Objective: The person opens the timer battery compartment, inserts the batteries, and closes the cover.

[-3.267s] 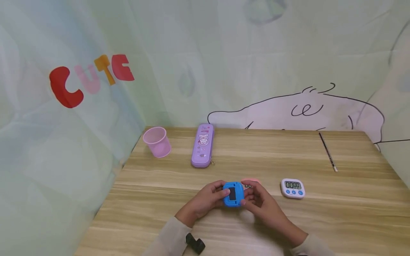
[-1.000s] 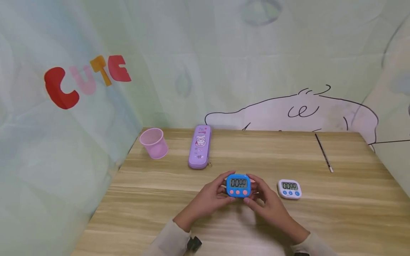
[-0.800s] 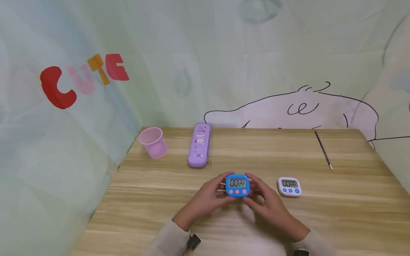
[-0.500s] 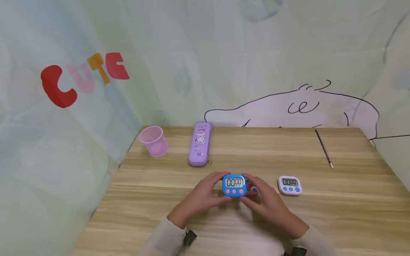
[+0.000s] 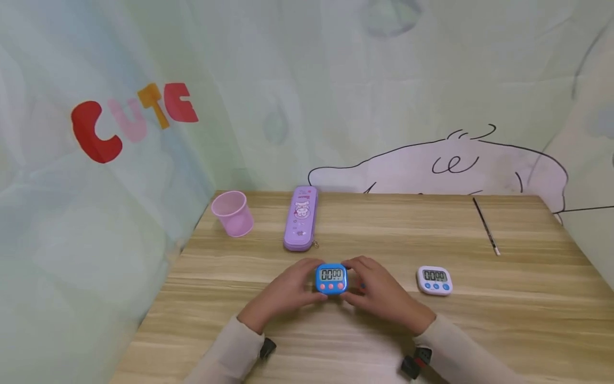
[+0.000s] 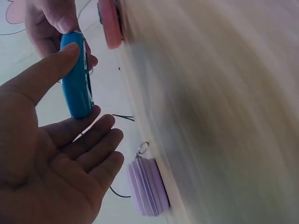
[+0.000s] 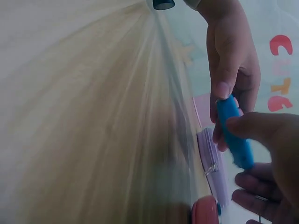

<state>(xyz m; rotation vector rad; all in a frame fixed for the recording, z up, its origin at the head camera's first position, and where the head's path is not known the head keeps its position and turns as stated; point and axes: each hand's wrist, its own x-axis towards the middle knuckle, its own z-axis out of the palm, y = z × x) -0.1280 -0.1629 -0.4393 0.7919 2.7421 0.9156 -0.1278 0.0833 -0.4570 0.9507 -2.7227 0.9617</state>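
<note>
A blue digital timer (image 5: 331,279) with pink buttons is held between both hands, its display facing the head camera. My left hand (image 5: 288,288) pinches its left side with thumb and forefinger. On the right side, my right hand (image 5: 381,293) grips it the same way. In the left wrist view the timer shows edge-on, raised off the table. A pink timer (image 6: 110,23) rests on the table, mostly hidden behind my right hand in the head view. To the right of that hand lies a white timer (image 5: 434,280) with blue buttons.
A pink cup (image 5: 233,213) stands at the table's back left corner. Beside it lies a purple pencil case (image 5: 300,218) with a zip. A dark pencil (image 5: 486,225) lies at the back right. Printed cloth (image 5: 268,96) hangs behind the wooden table (image 5: 518,320).
The blue timer has turned from its back to its display side. Over the last second, both hands have carried it to the left, away from the white timer.
</note>
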